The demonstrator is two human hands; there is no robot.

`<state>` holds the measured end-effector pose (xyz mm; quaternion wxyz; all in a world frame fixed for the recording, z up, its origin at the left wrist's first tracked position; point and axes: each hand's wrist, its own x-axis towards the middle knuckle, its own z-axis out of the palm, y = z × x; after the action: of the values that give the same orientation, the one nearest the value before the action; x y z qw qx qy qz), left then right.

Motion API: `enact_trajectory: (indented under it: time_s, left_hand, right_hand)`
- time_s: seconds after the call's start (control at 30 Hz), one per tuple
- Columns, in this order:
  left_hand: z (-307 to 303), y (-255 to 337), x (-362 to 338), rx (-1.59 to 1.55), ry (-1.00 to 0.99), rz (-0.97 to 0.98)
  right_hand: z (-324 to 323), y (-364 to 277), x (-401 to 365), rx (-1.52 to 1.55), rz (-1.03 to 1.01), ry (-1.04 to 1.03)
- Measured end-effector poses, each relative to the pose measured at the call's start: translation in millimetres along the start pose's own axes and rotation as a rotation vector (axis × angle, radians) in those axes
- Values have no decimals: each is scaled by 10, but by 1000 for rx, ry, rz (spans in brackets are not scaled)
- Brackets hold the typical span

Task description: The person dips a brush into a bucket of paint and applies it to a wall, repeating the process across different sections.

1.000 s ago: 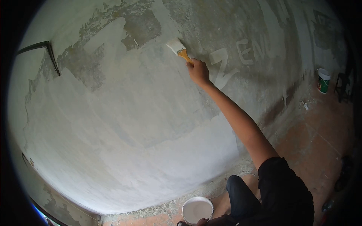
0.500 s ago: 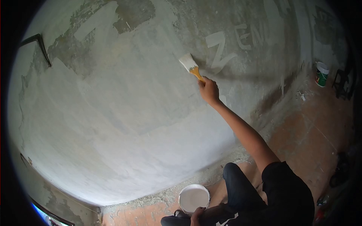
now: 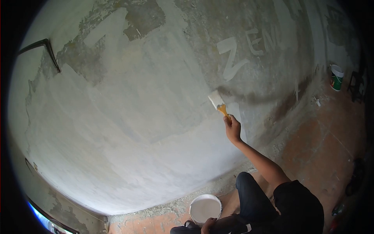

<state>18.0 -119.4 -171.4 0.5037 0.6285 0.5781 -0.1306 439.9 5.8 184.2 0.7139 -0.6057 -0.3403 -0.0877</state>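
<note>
My right hand (image 3: 233, 128) is closed around the yellow handle of a flat paintbrush (image 3: 217, 100). Its wide bristles are coated white and lie against the wall (image 3: 156, 97), just below the painted letter Z (image 3: 230, 58). White and pale grey paint covers the wall's lower left part. Down at the bottom, my left hand (image 3: 209, 225) has its fingers curled at the near rim of a white bucket (image 3: 192, 208) that holds pale paint. Part of that hand is cut off by the frame's lower edge.
A green and white paint pail (image 3: 336, 80) stands far right by the wall, with a dark stool (image 3: 355, 86) beside it. A bent dark metal bar (image 3: 47, 48) sticks out at upper left. My bent knee (image 3: 246, 189) rises beside the bucket on the reddish floor (image 3: 307, 152).
My right hand has brought the brush down and slightly right along the wall. The whole view has shifted a little. My left hand stays at the bucket rim.
</note>
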Motion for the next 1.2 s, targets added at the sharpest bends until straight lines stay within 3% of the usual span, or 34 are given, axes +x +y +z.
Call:
enact_trajectory:
  time_s: [0.13,0.33,0.4,0.73,0.9,1.0,1.2]
  left_hand:
    - [23,-3,-26,55,11,2]
    - [-16,52,-129,32,3,22]
    - [-41,97,-196,34,3,23]
    - [-27,62,-128,-7,-24,-41]
    - [-25,67,-134,-7,7,-11]
    - [-18,61,-152,-28,54,21]
    - [-14,80,-143,8,51,-8]
  right_hand:
    - [189,-568,626,229,-209,152]
    - [527,-1553,1667,234,-275,144]
    - [593,-1579,1722,163,-138,99]
    - [410,-387,568,23,4,-31]
    - [246,39,-6,18,62,22]
    - [122,-173,26,99,64,64]
    - [310,-1076,1099,238,-173,163]
